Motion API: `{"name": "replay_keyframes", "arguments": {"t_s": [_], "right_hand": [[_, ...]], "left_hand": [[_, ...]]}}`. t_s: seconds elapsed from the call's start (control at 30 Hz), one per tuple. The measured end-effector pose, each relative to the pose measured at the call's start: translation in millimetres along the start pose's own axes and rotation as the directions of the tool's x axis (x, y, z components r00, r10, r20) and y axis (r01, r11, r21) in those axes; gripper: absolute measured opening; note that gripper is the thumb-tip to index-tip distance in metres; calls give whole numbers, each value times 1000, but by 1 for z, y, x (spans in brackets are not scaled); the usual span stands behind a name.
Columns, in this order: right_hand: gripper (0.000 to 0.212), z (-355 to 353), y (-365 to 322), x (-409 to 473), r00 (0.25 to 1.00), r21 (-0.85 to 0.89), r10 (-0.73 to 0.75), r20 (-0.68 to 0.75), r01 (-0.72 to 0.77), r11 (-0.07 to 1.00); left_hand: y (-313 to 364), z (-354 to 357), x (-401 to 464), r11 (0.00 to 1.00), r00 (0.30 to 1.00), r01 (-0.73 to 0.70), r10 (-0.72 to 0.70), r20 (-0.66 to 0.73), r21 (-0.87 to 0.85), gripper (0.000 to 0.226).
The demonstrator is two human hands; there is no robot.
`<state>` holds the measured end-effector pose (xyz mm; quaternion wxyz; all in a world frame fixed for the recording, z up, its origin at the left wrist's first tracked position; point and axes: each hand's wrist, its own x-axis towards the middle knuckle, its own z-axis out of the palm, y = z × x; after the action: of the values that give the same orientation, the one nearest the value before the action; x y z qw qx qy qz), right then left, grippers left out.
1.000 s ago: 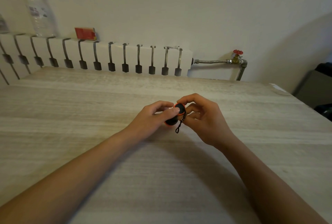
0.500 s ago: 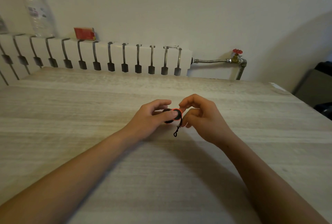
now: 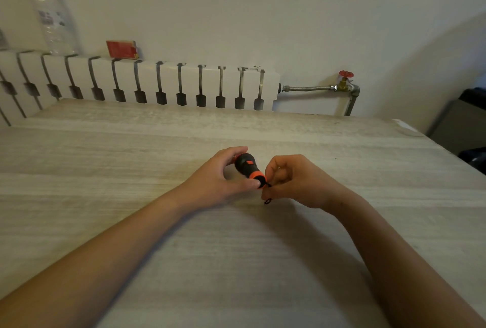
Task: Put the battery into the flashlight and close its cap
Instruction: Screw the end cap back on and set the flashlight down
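Hands meet over the middle of the worktop [image 3: 105,196], and your left hand [image 3: 213,183] grips the flashlight [image 3: 246,167] between thumb and fingers, holding it just above the surface. The flashlight is black with orange trim; its wider end points away from you and to the left, and its orange-ringed cap [image 3: 259,179] points toward your right hand [image 3: 294,183]. Your left thumb presses at the cap end. Your right hand is curled, its fingertips pinched close against the cap where the black cord [image 3: 267,200] hangs down; you cannot tell whether they pinch the cord or the cap itself. The battery does not show. Behind the worktop stands a white radiator [image 3: 147,83] with a red box [image 3: 121,49] and a clear bottle [image 3: 54,17] on top, and a red valve [image 3: 345,75] sits on the pipe to its right.
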<state>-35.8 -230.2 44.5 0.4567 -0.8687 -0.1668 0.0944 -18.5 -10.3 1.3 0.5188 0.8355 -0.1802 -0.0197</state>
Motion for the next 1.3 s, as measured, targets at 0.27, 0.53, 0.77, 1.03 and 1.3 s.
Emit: {"name": "replay_keyframes", "arguments": {"t_s": [0.27, 0.53, 0.77, 1.03, 1.3], "right_hand": [[16, -11, 4, -1, 996, -175, 92, -9, -92, 980], [15, -3, 7, 2, 996, -289, 79, -52, -90, 953], [6, 10, 12, 9, 988, -344, 75, -138, -119, 931], [16, 17, 17, 13, 968, -329, 63, -243, -144, 933], [19, 20, 18, 16, 951, -315, 86, -297, -183, 931]], "left_hand": [[-8, -3, 2, 982, 994, -97, 89, 60, 160, 93], [-5, -1, 0, 971, 988, -133, 114, 104, 197, 106], [-10, -1, 1, 962, 984, -148, 119, 136, 230, 106], [-7, 0, 0, 963, 981, -149, 115, 155, 226, 109], [-6, -2, -1, 964, 978, -154, 118, 170, 216, 109]]}}
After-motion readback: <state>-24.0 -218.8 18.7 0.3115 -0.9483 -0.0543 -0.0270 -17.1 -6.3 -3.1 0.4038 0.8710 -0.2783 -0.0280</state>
